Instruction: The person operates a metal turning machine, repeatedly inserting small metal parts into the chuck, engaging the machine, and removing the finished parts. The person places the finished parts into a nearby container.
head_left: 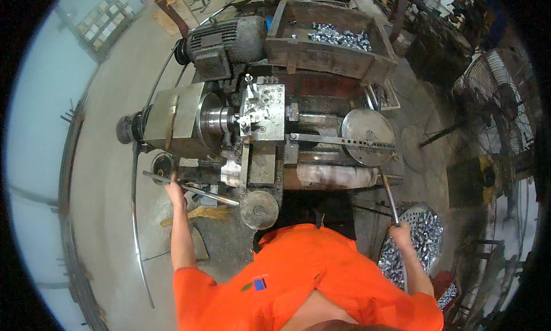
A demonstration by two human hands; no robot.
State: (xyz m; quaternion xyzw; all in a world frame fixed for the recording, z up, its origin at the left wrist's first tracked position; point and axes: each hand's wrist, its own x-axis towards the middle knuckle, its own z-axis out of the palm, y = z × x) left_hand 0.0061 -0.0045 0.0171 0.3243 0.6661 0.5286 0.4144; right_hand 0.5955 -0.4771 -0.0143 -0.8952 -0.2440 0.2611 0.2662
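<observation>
A small lathe-like machine stands before me, with a round chuck [211, 122] at its left and a metal tool block [268, 113] in the middle. My left hand [175, 190] is closed round a long steel lever [206, 196], which runs to a round disc [259, 210] at the machine's front. My right hand [400, 233] grips another metal lever [389, 194], rising toward a large round plate [368, 137]. A flat bar with holes [338, 140] links that plate to the slide. Whatever piece sits between chuck and tool block is too small to make out.
Behind the machine are an electric motor [227, 41] and a wooden box [333, 60] holding shiny metal parts. A perforated tray [408, 216] heaped with similar parts sits by my right arm. A floor fan [502, 101] stands at right; a straw broom [206, 212] lies near my left forearm.
</observation>
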